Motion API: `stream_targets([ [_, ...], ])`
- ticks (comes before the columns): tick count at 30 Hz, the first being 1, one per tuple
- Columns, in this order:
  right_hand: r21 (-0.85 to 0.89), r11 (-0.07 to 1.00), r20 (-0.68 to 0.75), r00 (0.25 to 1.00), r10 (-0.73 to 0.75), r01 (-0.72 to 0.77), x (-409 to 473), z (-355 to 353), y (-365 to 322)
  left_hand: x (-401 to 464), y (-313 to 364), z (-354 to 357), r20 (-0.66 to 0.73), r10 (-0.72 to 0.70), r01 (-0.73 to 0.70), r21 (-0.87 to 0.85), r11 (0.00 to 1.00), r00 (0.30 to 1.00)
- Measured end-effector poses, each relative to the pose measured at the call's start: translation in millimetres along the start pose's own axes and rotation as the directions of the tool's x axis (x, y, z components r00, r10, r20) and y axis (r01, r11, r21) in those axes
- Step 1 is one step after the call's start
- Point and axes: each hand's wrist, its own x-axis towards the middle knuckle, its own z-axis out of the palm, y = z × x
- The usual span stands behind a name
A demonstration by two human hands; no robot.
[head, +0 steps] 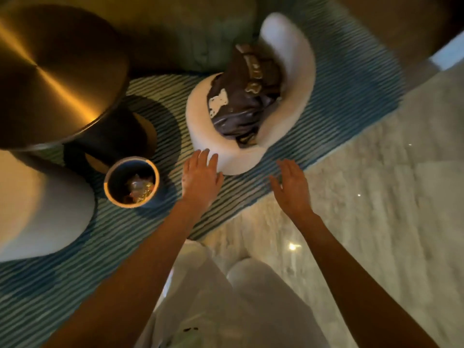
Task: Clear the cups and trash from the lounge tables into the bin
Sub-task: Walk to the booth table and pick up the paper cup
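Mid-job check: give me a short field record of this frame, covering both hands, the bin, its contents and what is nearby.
left hand: open, fingers straight, holding nothing, in front of the white round chair's edge
right hand: open, holding nothing, over the rug's edge
bin: small round dark bin with pale rim, upright on the blue striped rug
bin contents: crumpled shiny trash
table: round brass-coloured metal table, top left
chair: white round chair carrying a dark garment

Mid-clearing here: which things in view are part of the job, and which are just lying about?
Job:
bin, crumpled trash inside it
left hand and right hand, both empty
round table, top bare where visible

Lying about:
white chair
dark clothing on it
striped rug
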Motion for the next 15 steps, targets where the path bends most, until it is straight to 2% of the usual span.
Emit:
stream_targets([
  [7, -0.089, 0.99, -0.194, 0.977, 0.091, -0.109, 1, -128, 122, 70, 163, -44, -0.13, 0.236, -0.235, 0.023, 0.972, 0.963],
  [15, -0.113, 0.981, -0.367, 0.924, 0.105, -0.156, 89, -237, 213, 200, 313, -76, -0.206, 0.467, -0.469, 0.042, 0.882, 0.86],
])
